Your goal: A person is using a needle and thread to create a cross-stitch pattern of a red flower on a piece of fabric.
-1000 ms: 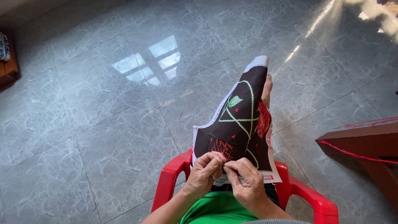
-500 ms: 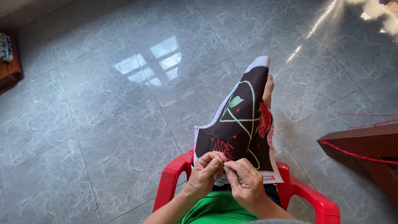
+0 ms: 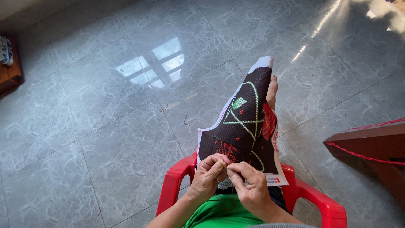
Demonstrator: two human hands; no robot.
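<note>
A dark embroidery cloth (image 3: 244,126) with green lines, red stitching and a white border lies draped over my raised leg, above a red plastic chair (image 3: 177,181). My left hand (image 3: 209,175) and my right hand (image 3: 249,183) meet at the cloth's near edge, fingers pinched together on the fabric by the red stitches. A thin thread seems to run between the fingertips; a needle is too small to make out. My bare foot (image 3: 272,90) shows past the cloth's far end.
Glossy grey floor tiles (image 3: 105,126) surround the chair, with a window reflection ahead. A dark wooden piece (image 3: 371,145) with red thread across it stands at the right. Wooden furniture (image 3: 8,67) sits at the far left edge.
Both hands stay pinched at the cloth's near edge with only slight finger movement. The red thread at the wooden piece has shifted a little.
</note>
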